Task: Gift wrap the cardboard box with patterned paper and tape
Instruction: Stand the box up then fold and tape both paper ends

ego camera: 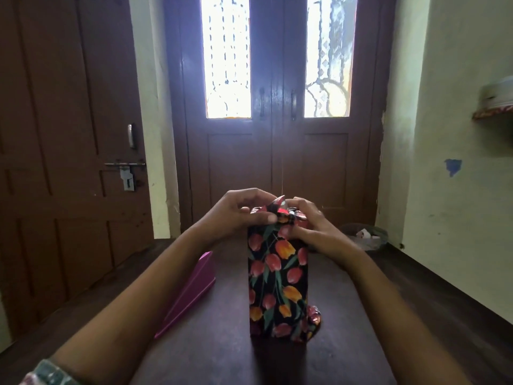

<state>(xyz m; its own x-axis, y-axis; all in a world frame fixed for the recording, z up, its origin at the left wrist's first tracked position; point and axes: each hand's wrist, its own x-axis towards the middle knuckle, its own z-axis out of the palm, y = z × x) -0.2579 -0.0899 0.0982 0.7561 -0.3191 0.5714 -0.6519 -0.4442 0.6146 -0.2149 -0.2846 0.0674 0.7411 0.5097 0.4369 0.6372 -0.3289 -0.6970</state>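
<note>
- Brown double door [277, 162] straight ahead, shut, with two bright patterned glass panes in its upper half.
- Second brown door [55, 134] on the left wall, with a metal latch [126, 173] at mid height.
- Dark wooden table [216, 357] runs from the camera toward the double door.
- Wrapped box [278, 284] stands upright on end at mid-table, slightly right of centre. Its visible faces are covered in black paper with a red and orange tulip print.
- Pink wedge-shaped object [191, 290] lies on the table left of the box, near but not touching. Can't tell what it is.
- Left hand [238, 212] is at the box's top left corner, thumb and fingers pinched together on the paper flap [277, 205].
- Right hand [311, 220] is at the top right corner, fingers curled onto the same flap, one finger lying down the front face.
- Paper flap sticks up at the top, folded between both hands.
- Bin [366, 236] sits on the floor past the table's far right end, with pale scraps inside.
- Loose crumpled paper end [313, 320] bulges out at the box's lower right, resting on the table.
</note>
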